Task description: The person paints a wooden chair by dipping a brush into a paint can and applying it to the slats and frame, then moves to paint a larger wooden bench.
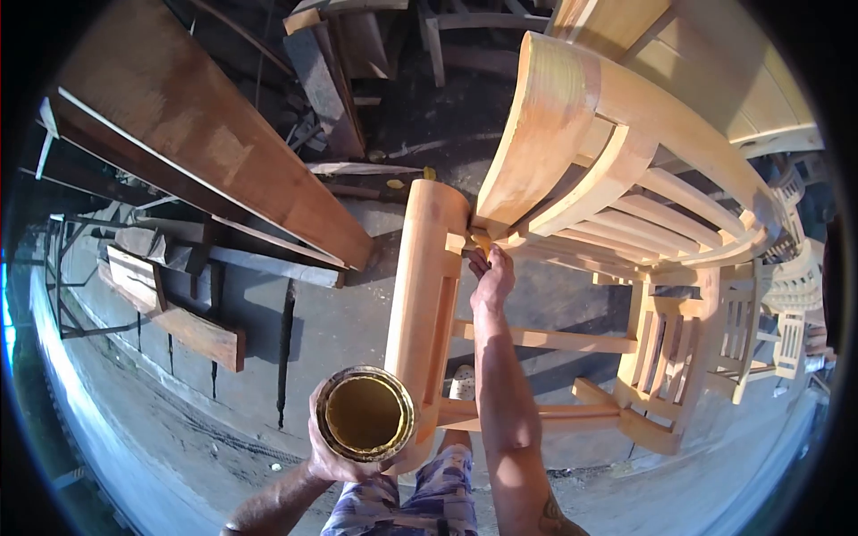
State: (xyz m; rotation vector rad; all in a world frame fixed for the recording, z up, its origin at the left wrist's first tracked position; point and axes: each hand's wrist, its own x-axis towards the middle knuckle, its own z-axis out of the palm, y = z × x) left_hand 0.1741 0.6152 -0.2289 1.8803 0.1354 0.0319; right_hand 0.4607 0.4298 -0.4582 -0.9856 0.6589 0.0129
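Observation:
My left hand (335, 447) is wrapped round an open metal can (407, 393), its rim smeared and its inside coated yellow-brown. The can is held in front of my legs, close to the front post. My right hand (492, 281) reaches forward and pinches a small yellow-orange piece (481, 239), whose kind I cannot make out. That piece is at the joint between the thick rounded armrest post (420, 268) and the curved back of a pale wooden bench (545, 134). Slats and lower rails of the bench frame (554, 339) extend to the right of my arm.
Large brown boards (223, 143) lean at the left, above a curved wooden offcut (179, 326) on the concrete floor (340, 313). Dark timber pieces (326, 89) stand at the back. More pale chairs (786, 339) are at the far right. My shoe (462, 382) shows beneath the frame.

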